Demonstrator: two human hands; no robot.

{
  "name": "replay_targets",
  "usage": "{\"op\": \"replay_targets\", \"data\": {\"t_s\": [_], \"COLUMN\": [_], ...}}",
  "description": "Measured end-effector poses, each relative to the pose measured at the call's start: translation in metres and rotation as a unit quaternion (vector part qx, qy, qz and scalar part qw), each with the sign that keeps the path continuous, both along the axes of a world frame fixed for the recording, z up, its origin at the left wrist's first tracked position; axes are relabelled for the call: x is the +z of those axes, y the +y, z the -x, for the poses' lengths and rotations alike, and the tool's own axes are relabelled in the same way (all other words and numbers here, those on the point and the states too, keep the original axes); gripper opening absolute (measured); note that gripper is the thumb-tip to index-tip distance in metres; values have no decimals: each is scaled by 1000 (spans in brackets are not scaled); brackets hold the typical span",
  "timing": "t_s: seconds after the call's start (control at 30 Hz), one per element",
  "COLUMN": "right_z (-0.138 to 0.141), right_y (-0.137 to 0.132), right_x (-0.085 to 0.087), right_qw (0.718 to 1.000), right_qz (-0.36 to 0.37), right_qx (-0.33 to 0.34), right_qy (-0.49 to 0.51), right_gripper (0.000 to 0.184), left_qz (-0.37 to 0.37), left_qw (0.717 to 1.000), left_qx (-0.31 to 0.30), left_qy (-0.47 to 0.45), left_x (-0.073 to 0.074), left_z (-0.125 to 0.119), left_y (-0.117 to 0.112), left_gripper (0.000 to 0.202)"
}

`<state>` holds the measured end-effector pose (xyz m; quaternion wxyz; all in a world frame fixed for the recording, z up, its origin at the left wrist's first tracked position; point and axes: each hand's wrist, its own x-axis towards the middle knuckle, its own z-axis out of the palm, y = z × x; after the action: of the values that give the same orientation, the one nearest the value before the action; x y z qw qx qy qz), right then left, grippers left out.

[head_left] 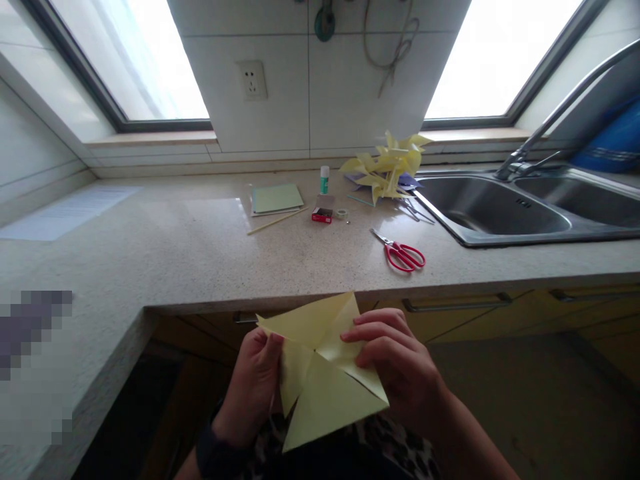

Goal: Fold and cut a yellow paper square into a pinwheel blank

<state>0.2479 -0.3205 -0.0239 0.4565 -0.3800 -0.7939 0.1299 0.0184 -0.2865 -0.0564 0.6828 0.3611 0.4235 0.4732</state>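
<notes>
A square of pale yellow paper [330, 393], slit inward from its corners with a small mark at its centre, is held up in front of the counter edge. My left hand [255, 380] pinches its left corner, thumb on top. At the right side, my right hand [400, 357] grips the sheet, fingers lying over the front and the thumb hidden behind it. Red-handled scissors [403, 257] lie on the counter just beyond my right hand, with their blades pointing away to the left.
On the counter [200, 253] are a stack of paper sheets [277, 199], a thin stick [277, 221], a glue stick [325, 180], a small red box [322, 215], a tape roll [342, 214] and several yellow paper pinwheels [387, 163]. A steel sink [470, 237] is at right.
</notes>
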Motion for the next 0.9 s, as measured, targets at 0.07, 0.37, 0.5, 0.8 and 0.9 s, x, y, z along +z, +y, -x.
{"op": "replay_targets", "data": {"t_s": [0.07, 0.37, 0.5, 0.8, 0.9], "right_z": [-3, -12, -20, -15, -9], "right_y": [-2, 6, 27, 84, 80], "right_x": [2, 17, 24, 18, 15], "right_qw": [999, 992, 977, 966, 962], "right_qz": [-10, -95, -167, -62, 24], "right_qx": [13, 6, -34, -20, -15], "right_qy": [-35, -84, -127, -249, -273], "right_gripper": [21, 24, 29, 30, 39], "left_qz": [-1, -62, -159, -350, -407], "left_qw": [1000, 992, 962, 836, 781], "left_qx": [-4, -19, -48, -15, 36], "left_qy": [-4, 111, 215, 421, 472], "left_x": [3, 44, 73, 77, 75], "left_z": [-2, 6, 11, 11, 14], "left_y": [1, 23, 51, 132, 123], "left_gripper": [50, 34, 33, 44, 49]}}
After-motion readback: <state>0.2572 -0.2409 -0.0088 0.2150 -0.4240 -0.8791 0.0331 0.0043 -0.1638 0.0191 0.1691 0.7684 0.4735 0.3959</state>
